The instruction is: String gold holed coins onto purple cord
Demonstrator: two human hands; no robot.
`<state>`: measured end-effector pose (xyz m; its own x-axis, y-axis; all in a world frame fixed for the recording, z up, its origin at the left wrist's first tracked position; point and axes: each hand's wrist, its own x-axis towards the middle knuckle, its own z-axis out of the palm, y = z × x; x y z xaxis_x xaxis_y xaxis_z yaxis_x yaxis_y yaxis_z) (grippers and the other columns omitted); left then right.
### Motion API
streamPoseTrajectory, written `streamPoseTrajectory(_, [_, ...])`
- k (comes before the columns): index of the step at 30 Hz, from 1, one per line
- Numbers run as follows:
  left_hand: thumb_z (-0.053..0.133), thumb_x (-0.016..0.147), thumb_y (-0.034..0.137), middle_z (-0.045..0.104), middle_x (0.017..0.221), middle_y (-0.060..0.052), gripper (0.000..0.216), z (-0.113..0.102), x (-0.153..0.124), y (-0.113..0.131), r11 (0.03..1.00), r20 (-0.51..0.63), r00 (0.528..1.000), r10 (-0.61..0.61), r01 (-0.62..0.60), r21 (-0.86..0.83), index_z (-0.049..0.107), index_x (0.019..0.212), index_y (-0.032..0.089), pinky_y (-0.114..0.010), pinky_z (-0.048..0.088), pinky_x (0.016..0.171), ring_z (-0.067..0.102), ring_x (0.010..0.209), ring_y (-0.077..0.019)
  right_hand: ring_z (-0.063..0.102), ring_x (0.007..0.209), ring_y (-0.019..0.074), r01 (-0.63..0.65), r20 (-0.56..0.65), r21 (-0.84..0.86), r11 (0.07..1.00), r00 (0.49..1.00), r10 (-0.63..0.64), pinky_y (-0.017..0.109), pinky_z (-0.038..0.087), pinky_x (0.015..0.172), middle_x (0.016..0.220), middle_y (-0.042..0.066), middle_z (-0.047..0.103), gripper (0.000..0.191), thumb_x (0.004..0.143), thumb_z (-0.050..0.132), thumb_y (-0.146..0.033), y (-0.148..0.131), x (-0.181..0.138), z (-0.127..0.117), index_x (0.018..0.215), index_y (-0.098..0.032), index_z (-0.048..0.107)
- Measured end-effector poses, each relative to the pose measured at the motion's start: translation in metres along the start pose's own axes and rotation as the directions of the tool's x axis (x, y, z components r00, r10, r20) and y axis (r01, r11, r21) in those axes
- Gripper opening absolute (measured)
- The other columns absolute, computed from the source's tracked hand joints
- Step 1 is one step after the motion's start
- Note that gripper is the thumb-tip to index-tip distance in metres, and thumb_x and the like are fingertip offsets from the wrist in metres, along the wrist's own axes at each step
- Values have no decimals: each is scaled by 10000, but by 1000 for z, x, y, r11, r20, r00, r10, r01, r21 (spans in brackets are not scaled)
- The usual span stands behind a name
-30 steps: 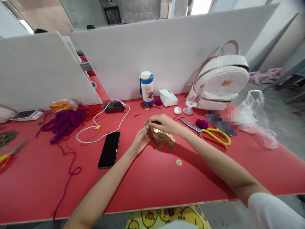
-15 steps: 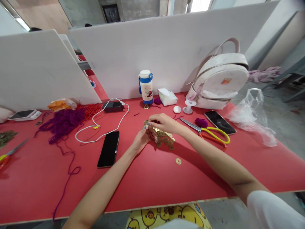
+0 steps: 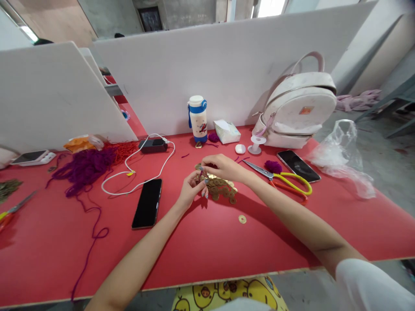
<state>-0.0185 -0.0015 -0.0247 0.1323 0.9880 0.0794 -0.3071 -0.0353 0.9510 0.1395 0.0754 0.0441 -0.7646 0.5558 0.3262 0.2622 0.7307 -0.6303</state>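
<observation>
Both hands meet near the middle of the red table, beside a heap of brass-coloured coins with holes in their centres point(image 3: 224, 190). My left hand point(image 3: 190, 189) is closed, its thumb and fingers pinching a short piece of purple yarn point(image 3: 201, 174). From the right, my right hand point(image 3: 222, 166) reaches over the coins and pinches the same yarn at its fingertips. Whether a coin is threaded on the yarn is too small to tell. One loose coin point(image 3: 242, 219) lies apart, nearer the front edge.
A black phone point(image 3: 147, 203) and white cable point(image 3: 118, 192) lie left, before a purple yarn tangle point(image 3: 86, 166). Behind stand a bottle point(image 3: 197, 121) and tissue pack point(image 3: 228, 133). Rightward are scissors point(image 3: 292, 180), another phone point(image 3: 298, 165), a spool point(image 3: 256, 147) and a backpack point(image 3: 298, 108).
My left hand has turned, its thumb now stretched toward the coins and its fingers shifted around the yarn. My right hand stays in almost the same place.
</observation>
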Motion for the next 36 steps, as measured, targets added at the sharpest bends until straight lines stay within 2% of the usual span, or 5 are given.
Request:
streamPoseTrajectory(7, [695,787,399,608,568,40,308,2,-3,2,977,-115,987,108,-84,195,563,962,183,-239,504,452,568,427,-111,450,597,92,-15,2,-16,1000,1000,15,228,261,575,680,-15,561,211,924,495,-242,0,-1,0,749,-158,577])
streamPoseTrajectory(13, [691,764,295,666,776,-14,226,1,-5,-2,869,-259,900,351,-210,448,642,952,179,-241,516,604,625,622,-118,449,621,105,-10,2,-13,1000,1000,10,233,263,586,709,0,580,215,924,488,-256,-1,-1,2,759,-157,585])
streamPoseTrajectory(19, [693,757,304,643,698,1,207,2,-9,-2,865,-292,913,285,-114,489,667,927,190,-219,454,535,577,584,-121,427,592,100,-10,-7,-6,1000,1000,10,236,246,576,669,-14,542,220,919,486,-255,2,0,2,736,-159,562])
streamPoseTrajectory(30, [675,750,249,630,668,8,100,4,-7,2,811,-266,902,341,-139,569,681,811,170,-220,433,575,534,575,-111,430,609,103,7,-48,10,1000,999,-6,232,268,594,669,-12,535,225,923,481,-232,0,0,-5,720,-158,542])
streamPoseTrajectory(36, [657,761,228,634,706,1,184,3,-7,0,815,-270,907,323,-121,567,685,933,168,-228,444,594,542,595,-117,414,589,93,-16,-61,-17,1000,998,15,232,251,583,644,-26,515,223,914,484,-217,2,0,-5,702,-158,524])
